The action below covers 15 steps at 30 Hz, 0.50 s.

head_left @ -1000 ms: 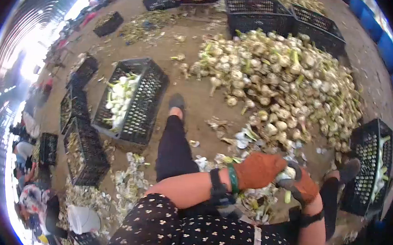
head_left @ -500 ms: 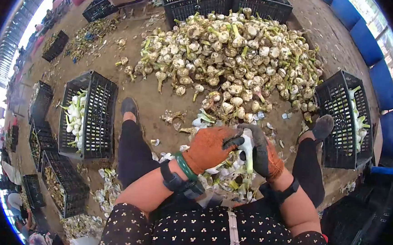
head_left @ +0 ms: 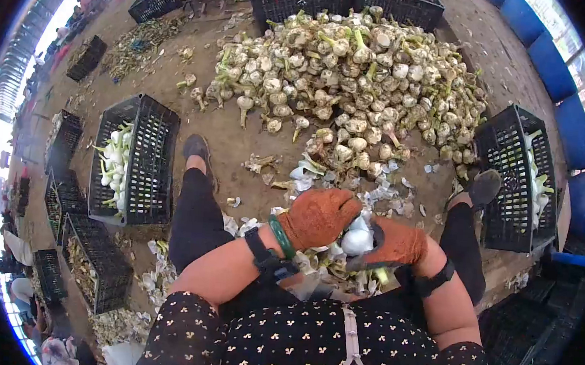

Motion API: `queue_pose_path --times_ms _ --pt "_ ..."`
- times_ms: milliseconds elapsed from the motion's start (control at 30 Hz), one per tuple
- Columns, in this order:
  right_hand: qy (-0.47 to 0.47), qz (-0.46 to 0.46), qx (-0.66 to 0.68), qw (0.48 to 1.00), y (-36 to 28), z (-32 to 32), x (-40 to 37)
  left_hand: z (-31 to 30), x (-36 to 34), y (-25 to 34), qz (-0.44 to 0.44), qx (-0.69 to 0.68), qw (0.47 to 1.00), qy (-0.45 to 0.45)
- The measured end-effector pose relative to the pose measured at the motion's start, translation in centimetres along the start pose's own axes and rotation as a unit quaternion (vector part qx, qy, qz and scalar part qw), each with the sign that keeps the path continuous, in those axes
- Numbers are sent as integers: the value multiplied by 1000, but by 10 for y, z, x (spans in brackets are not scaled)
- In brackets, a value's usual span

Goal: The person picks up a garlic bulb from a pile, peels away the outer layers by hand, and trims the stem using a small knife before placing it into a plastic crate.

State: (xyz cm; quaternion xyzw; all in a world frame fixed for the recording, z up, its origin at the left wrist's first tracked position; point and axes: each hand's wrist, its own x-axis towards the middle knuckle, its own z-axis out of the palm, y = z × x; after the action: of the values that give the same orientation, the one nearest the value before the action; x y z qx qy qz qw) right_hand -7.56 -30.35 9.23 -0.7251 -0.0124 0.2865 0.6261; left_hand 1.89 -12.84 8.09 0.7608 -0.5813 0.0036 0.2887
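A white, skinned garlic bulb (head_left: 357, 240) is gripped in my right hand (head_left: 398, 243), its green stem (head_left: 381, 275) pointing down past the fingers. My left hand (head_left: 322, 217) is closed against the bulb's upper left side; its fingertips are turned away, so what they pinch is hidden. Both hands wear orange gloves with dark fingers. Below them, peeled garlic skins (head_left: 328, 261) lie between my legs. Just ahead rises a big heap of unpeeled garlic (head_left: 353, 85) with dirty outer skins and short stems.
A black crate (head_left: 151, 162) with cleaned garlic stands at my left, and another crate (head_left: 510, 177) with cleaned garlic at my right. Two black crates (head_left: 304, 8) stand behind the heap. More crates (head_left: 100, 271) line the far left, and blue panels (head_left: 573, 127) the right.
The bulb has turned from stem-down with its white side upright to round side facing up. My right hand has rotated and come lower; my left hand has rolled over beside the bulb.
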Motion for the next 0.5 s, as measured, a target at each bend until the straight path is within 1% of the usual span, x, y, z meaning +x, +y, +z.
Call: queue_pose_path --times_ms 33,100,133,167,200,233,267,300,333,367,400,433,467,500 --pt "-43 14 -42 998 0 2 0 1 -1 0 -1 2 1000 -1" --pt "22 73 9 997 -8 3 3 2 1 1 -166 -30 986 4" --pt "70 49 45 995 -7 2 2 1 2 0 -250 -95 961 64" --pt "119 27 82 989 0 0 1 2 1 2 -247 -97 962 63" --pt "174 -9 144 974 52 3 15 4 -1 4 -292 -173 941 -2" --pt "178 -10 145 973 57 8 20 7 -4 6 -332 -246 908 -68" --pt "255 -64 262 928 55 17 28 14 -5 11 -320 -298 893 -105" --pt "324 -117 373 861 43 23 32 17 -8 11 -318 -298 894 -106" --pt "377 -131 1 917 25 14 21 19 -10 9 -315 -339 885 -53" --pt "373 -128 -372 840 -2 4 9 19 -12 8 -311 -380 871 3" --pt "369 -131 -372 841 1 1 7 6 -8 5 -279 -440 853 3" --pt "385 -80 -268 880 6 -6 3 6 -12 1 -284 -436 854 8" --pt "391 -31 -162 906 11 -14 1 7 -18 -6 -279 -500 820 -9" --pt "387 18 -54 920 14 -23 3 6 -26 -14 -273 -560 782 -22"
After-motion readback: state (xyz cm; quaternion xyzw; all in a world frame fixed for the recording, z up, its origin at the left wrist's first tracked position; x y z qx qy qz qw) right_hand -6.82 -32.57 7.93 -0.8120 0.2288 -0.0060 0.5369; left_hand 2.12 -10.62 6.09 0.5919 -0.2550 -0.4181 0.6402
